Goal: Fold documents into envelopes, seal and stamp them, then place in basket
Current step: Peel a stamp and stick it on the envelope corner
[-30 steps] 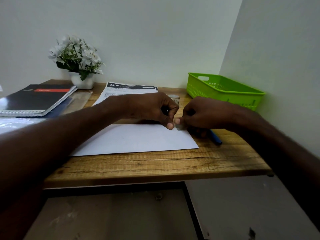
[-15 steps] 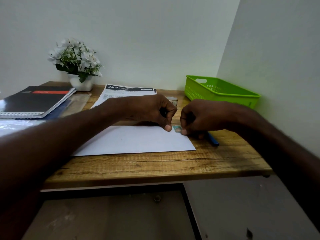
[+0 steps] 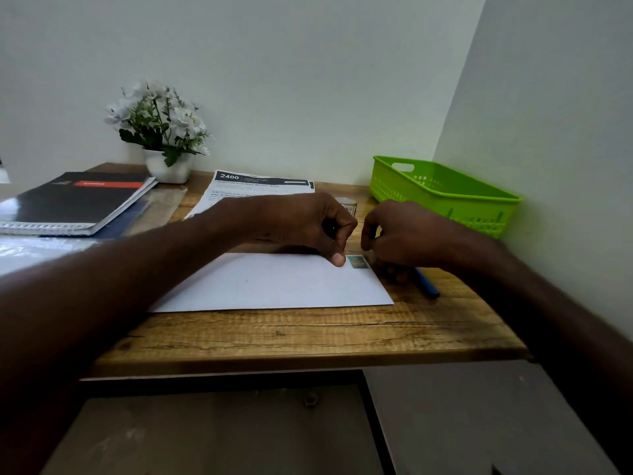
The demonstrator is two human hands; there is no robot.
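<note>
A white envelope (image 3: 274, 284) lies flat on the wooden desk (image 3: 308, 334). A small teal stamp (image 3: 357, 261) sits on its far right corner. My left hand (image 3: 308, 226) is curled, its thumb tip pressing the envelope just left of the stamp. My right hand (image 3: 407, 234) hovers curled just right of the stamp, fingers bent, nothing visible in it. A green plastic basket (image 3: 445, 197) stands at the back right against the wall. Printed documents (image 3: 253, 188) lie behind my left hand.
A blue pen (image 3: 426, 286) lies under my right wrist. A small roll (image 3: 347, 204) stands behind my hands. A spiral notebook (image 3: 72, 204) and plastic sleeves sit at the left, with a potted white flower (image 3: 161, 132) at the back. Walls close the back and right.
My right hand has drawn back to the right off the stamp, which now shows stuck on the envelope corner. My left thumb stays pressed beside it.
</note>
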